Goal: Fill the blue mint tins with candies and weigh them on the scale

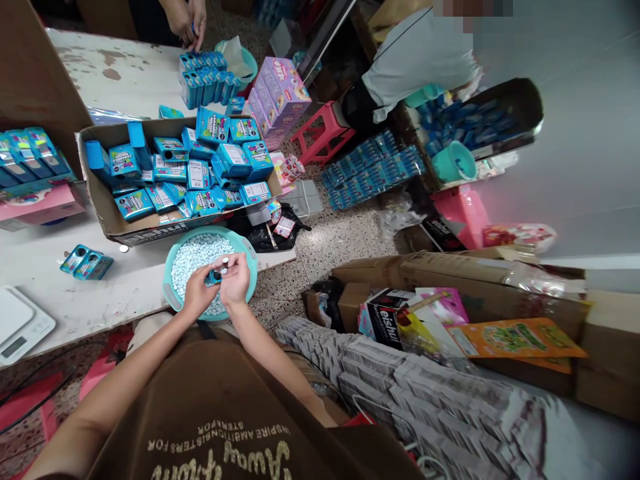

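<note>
Observed from the head view: the left hand (200, 295) and right hand (236, 281) are held close together at lower centre, fingers curled and partly closed, both gripping a small teal-blue tin (215, 277) between them. The tin is only partly visible behind the fingers. It sits directly above a round teal plastic basin (253, 270), which is heaped with pale-blue round pellets (195, 270) and rests on the edge of a worn white-painted table (105, 303). Just above the basin, an open brown cardboard box (150, 233) holds loosely piled teal-blue rectangular packs (200, 163). Left of the basin, a pair of small blue tins (86, 263) lies on the table, and a white digital scale (23, 325) sits at the lower-left edge. At upper left, a co-worker's hands (190, 20) are at a block of upright blue tins (205, 80). At upper right, a second seated person in a pale shirt (420, 67) leans beside a dark tray of blue items (465, 120). Stacked grey printed sheets (425, 393) fill the lower right.
</note>
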A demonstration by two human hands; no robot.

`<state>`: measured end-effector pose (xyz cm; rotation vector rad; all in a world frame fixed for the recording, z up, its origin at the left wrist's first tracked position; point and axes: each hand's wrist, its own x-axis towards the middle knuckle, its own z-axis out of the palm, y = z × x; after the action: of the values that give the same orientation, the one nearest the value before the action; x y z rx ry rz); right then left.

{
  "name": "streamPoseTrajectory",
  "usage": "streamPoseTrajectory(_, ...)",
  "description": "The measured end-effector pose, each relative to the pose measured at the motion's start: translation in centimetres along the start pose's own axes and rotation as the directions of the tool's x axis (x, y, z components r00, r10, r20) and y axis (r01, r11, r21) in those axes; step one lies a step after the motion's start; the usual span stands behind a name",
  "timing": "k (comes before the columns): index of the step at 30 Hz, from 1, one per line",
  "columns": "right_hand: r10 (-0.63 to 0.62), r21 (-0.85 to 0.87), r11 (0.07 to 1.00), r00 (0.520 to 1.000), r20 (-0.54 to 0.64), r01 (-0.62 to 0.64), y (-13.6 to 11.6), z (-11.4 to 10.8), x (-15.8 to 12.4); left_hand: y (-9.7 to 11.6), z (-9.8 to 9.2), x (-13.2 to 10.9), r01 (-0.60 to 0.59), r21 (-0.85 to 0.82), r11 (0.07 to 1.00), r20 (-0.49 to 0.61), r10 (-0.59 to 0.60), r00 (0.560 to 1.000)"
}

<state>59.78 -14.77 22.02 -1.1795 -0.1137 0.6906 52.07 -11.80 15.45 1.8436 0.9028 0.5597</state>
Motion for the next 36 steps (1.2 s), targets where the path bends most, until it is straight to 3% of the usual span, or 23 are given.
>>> streamPoseTrajectory(3, -0.039, 0.010, 0.999, 0.999, -0.031, 0.039, -0.1, -0.2, 0.1, 0.2, -0.1, 0.1, -0.021, 0.014, 1.000, -0.007, 0.021, 1.000)
streamPoseTrajectory(8, -0.085, -0.041, 0.996, 0.996, 0.020, 0.085, 0.1, -0.6, 0.0, 0.1, 0.0, 0.1, -0.076, 0.029, 0.997, -0.024, 0.076, 0.997)
streamPoseTrajectory(15, -0.113, -0.126, 0.986, 0.993, -0.038, 0.107, 0.6, -0.3, -0.2, -0.4, 0.0, 0.1, -0.054, 0.050, 0.997, -0.016, 0.054, 0.998)
streamPoseTrajectory(23, -0.046, -0.035, 0.998, 0.995, 0.084, 0.049, -0.1, -0.3, -0.1, -0.7, -0.2, 0.4, -0.051, 0.026, 0.998, -0.046, 0.052, 0.998)
streamPoseTrajectory(26, -0.067, 0.024, 0.998, 0.991, 0.117, 0.064, -0.6, -1.2, 0.5, -0.4, -0.8, 0.5, -0.044, -0.002, 0.999, -0.031, 0.044, 0.999)
streamPoseTrajectory(29, -0.104, 0.064, 0.993, 0.994, 0.016, 0.103, 0.4, -3.5, 2.0, -0.6, -1.7, 0.0, -0.008, -0.030, 1.000, -0.025, 0.007, 1.000)
streamPoseTrajectory(32, -0.039, -0.171, 0.985, 0.996, -0.077, 0.025, 3.5, -6.7, 4.5, -1.1, -2.9, -0.9, 0.078, -0.044, 0.996, -0.060, -0.080, 0.995)
streamPoseTrajectory(34, 0.024, -0.430, 0.902, 0.999, -0.033, -0.036, 6.3, -8.5, 6.5, -1.4, -3.8, -1.5, 0.142, -0.040, 0.989, -0.105, -0.146, 0.984)
streamPoseTrajectory(36, 0.023, -0.610, 0.792, 1.000, -0.004, -0.020, 9.0, -9.2, 8.4, -1.5, -4.7, -2.1, 0.186, -0.028, 0.982, -0.149, -0.188, 0.971)
